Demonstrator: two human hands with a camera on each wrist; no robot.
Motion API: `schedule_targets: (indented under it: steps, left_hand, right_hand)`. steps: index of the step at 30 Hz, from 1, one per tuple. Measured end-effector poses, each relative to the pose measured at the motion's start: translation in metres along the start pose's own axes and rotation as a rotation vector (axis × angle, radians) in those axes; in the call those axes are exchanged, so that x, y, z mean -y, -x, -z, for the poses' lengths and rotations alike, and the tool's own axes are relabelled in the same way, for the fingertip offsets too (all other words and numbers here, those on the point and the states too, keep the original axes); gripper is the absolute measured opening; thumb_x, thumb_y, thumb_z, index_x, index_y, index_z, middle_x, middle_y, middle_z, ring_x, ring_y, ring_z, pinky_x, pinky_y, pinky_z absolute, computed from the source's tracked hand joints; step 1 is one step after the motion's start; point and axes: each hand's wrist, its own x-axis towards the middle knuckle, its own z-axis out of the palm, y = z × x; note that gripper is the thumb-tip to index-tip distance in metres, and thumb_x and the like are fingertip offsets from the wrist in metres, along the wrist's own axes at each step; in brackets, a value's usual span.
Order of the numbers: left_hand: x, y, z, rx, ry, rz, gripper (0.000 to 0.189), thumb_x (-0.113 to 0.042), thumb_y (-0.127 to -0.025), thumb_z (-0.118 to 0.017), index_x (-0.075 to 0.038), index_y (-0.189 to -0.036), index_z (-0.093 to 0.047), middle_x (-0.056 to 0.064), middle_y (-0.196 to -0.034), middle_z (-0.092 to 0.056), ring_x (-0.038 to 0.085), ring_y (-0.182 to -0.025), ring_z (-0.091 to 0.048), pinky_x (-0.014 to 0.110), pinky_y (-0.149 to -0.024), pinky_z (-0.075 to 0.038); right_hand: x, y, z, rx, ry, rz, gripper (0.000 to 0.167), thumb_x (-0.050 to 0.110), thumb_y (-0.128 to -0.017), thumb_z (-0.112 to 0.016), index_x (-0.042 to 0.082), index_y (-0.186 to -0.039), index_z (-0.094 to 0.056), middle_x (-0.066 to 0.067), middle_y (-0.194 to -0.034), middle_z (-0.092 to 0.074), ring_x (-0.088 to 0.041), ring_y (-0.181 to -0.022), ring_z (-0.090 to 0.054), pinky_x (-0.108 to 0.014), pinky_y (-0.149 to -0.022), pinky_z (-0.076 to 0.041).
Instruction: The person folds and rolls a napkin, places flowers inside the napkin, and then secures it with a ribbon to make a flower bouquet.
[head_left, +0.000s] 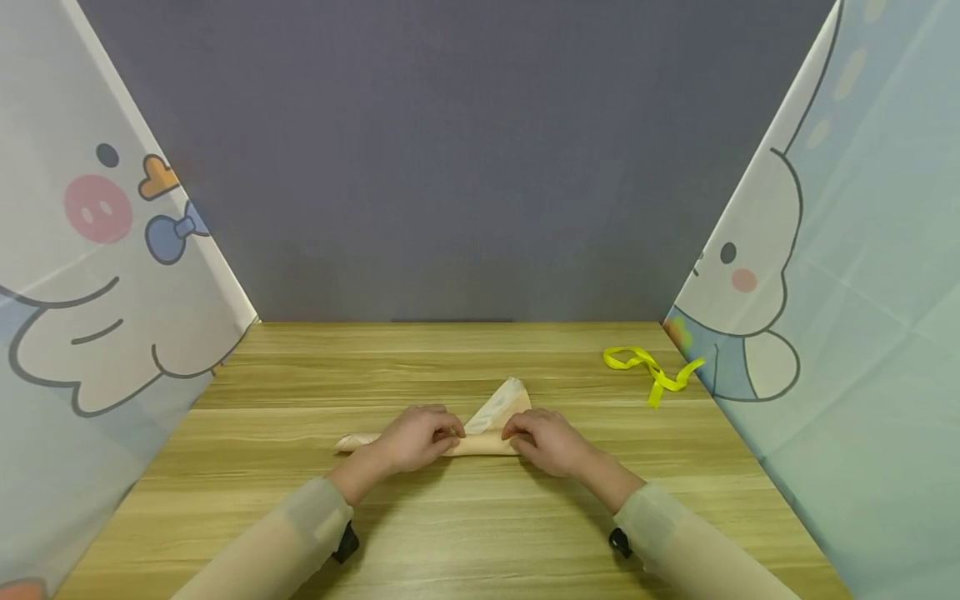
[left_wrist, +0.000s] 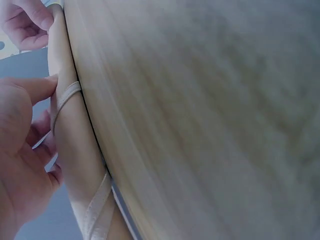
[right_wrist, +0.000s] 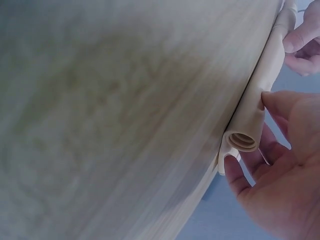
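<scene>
A thin beige sheet, rolled into a narrow tube (head_left: 483,445), lies crosswise on the table; its material is hard to tell. A pale, patterned triangular corner (head_left: 504,410) is still flat beyond the tube. My left hand (head_left: 420,437) pinches the roll left of its middle, thumb on the near side and fingers behind. My right hand (head_left: 551,443) holds the roll close to its right end. In the right wrist view, spiral layers show at the open end of the roll (right_wrist: 248,120). Slanting edges wrap around the roll (left_wrist: 75,135) in the left wrist view.
A bright yellow ribbon (head_left: 663,382) lies loosely twisted at the back right of the wooden table (head_left: 480,533). A dark grey panel (head_left: 465,167) stands behind the table, with cartoon-printed cloth walls (head_left: 862,333) on both sides.
</scene>
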Motion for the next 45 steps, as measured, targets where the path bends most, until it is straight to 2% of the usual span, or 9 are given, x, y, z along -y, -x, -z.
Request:
schedule_targets:
  steps: [4,9,14,19,23,26,29,34,45]
  left_hand:
    - [-0.0023,-0.0013,-0.0003,-0.023,-0.074,-0.009,0.011,-0.021,-0.104,-0.078,-0.019,-0.111,-0.086,-0.008,-0.097,-0.070,0.000,-0.075,-0.054,0.026,-0.072,-0.046]
    - [-0.0055,-0.0020,-0.0026,-0.053,-0.162,-0.025,0.014,-0.030,-0.101,-0.082,-0.019,-0.107,-0.089,-0.009,-0.092,-0.066,0.002,-0.078,-0.052,0.026,-0.075,-0.045]
    - [-0.0070,-0.0025,-0.0036,-0.051,-0.157,0.001,0.022,-0.038,-0.098,-0.085,-0.018,-0.108,-0.089,-0.009,-0.091,-0.064,0.003,-0.078,-0.049,0.027,-0.074,-0.044]
    - [-0.0065,-0.0037,-0.0045,-0.051,-0.130,-0.045,0.020,-0.028,-0.099,-0.085,-0.018,-0.117,-0.086,-0.007,-0.095,-0.068,0.004,-0.080,-0.052,0.025,-0.073,-0.049]
    - [-0.0060,-0.0049,-0.0046,-0.037,-0.107,-0.094,0.022,-0.019,-0.099,-0.084,-0.020,-0.121,-0.085,-0.007,-0.102,-0.071,0.005,-0.085,-0.058,0.026,-0.078,-0.053]
    - [-0.0058,-0.0060,-0.0052,-0.022,-0.108,-0.108,0.025,-0.020,-0.098,-0.086,-0.020,-0.122,-0.084,-0.007,-0.105,-0.071,0.006,-0.089,-0.061,0.029,-0.082,-0.055]
    - [-0.0061,-0.0070,-0.0060,-0.007,-0.116,-0.105,0.028,-0.024,-0.096,-0.088,-0.019,-0.123,-0.082,-0.006,-0.107,-0.071,0.007,-0.092,-0.063,0.031,-0.085,-0.056]
    - [-0.0069,-0.0073,-0.0036,0.021,-0.082,-0.081,0.024,-0.022,-0.099,-0.085,-0.019,-0.123,-0.081,-0.005,-0.110,-0.073,0.008,-0.094,-0.065,0.034,-0.088,-0.057]
    - [-0.0040,-0.0036,0.0020,0.067,0.073,-0.013,0.020,-0.022,-0.106,-0.075,-0.015,-0.124,-0.082,-0.003,-0.106,-0.076,0.000,-0.081,-0.059,0.023,-0.075,-0.053]
  right_hand:
    - [0.0002,0.0014,0.0007,0.001,0.020,-0.006,0.011,0.018,-0.105,-0.074,0.022,-0.113,-0.079,0.007,-0.103,-0.074,-0.017,-0.103,-0.069,-0.047,-0.094,-0.053]
    - [0.0020,0.0022,0.0018,0.033,0.005,-0.051,0.015,0.025,-0.100,-0.080,0.022,-0.114,-0.081,0.006,-0.111,-0.072,-0.020,-0.110,-0.067,-0.048,-0.099,-0.051]
    - [0.0031,0.0019,0.0048,0.061,-0.013,-0.082,0.023,0.023,-0.094,-0.086,0.022,-0.116,-0.083,0.008,-0.112,-0.065,-0.016,-0.108,-0.058,-0.041,-0.098,-0.047]
    - [0.0023,0.0016,0.0059,0.063,-0.013,-0.065,0.024,0.019,-0.094,-0.086,0.020,-0.118,-0.084,0.009,-0.108,-0.061,-0.013,-0.103,-0.050,-0.039,-0.097,-0.044]
    - [0.0004,0.0013,0.0056,0.072,-0.033,-0.050,0.024,0.019,-0.096,-0.085,0.018,-0.121,-0.084,0.009,-0.108,-0.063,-0.014,-0.105,-0.054,-0.051,-0.112,-0.045]
    - [-0.0018,0.0018,0.0049,0.089,-0.050,-0.048,0.026,0.020,-0.098,-0.083,0.018,-0.124,-0.084,0.008,-0.110,-0.065,-0.016,-0.109,-0.057,-0.063,-0.125,-0.036]
    - [-0.0038,0.0025,0.0047,0.102,-0.064,-0.046,0.026,0.020,-0.100,-0.082,0.017,-0.126,-0.083,0.007,-0.112,-0.066,-0.016,-0.110,-0.057,-0.068,-0.128,-0.031]
    - [-0.0049,0.0015,0.0049,0.086,-0.053,0.000,0.025,0.021,-0.102,-0.079,0.017,-0.126,-0.083,0.007,-0.110,-0.068,-0.012,-0.103,-0.056,-0.066,-0.122,-0.038]
    - [-0.0030,0.0000,0.0031,0.080,0.008,0.024,0.027,0.009,-0.107,-0.069,0.018,-0.129,-0.082,0.006,-0.106,-0.073,-0.015,-0.102,-0.062,-0.042,-0.094,-0.049]
